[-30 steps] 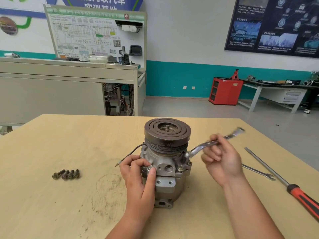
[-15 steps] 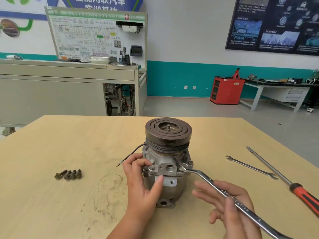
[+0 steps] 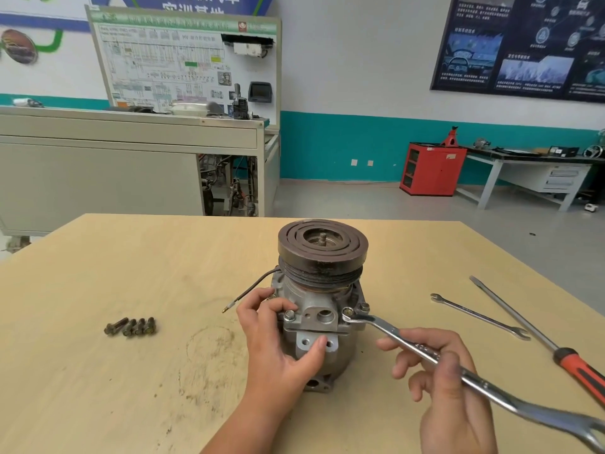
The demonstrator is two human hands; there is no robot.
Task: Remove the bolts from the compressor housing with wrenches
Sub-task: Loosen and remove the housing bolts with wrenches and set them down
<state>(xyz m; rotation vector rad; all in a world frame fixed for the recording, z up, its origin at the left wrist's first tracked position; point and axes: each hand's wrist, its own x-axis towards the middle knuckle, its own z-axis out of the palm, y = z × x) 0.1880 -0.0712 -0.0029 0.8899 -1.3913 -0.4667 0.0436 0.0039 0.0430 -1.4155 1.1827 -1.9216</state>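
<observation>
A workshop with a teal wall band, one wiring-diagram board and one red cabinet (image 3: 432, 168) lies behind a pale wooden counter (image 3: 98, 388). One compressor (image 3: 322, 290) stands upright near the counter's middle, with its grooved pulley on top and one black wire (image 3: 252, 290) trailing off its left side.

The left hand (image 3: 278, 348) grips the housing, fingers curled round its left side and the thumb pressed on the front block. The right hand (image 3: 448, 388) is clamped on one wrench (image 3: 386, 332), fingers wrapped under the shank and the thumb on top. The wrench's far end sits on a bolt (image 3: 347, 311) at the right front of the flange. Two more bolt heads show on the flange, one at the left front and one just right of the wrench end.

Four loose bolts (image 3: 131, 326) lie side by side on the left of the counter. On the right lie one slim wrench (image 3: 479, 316) and one screwdriver (image 3: 537, 335) with a red handle, apart from each other.
</observation>
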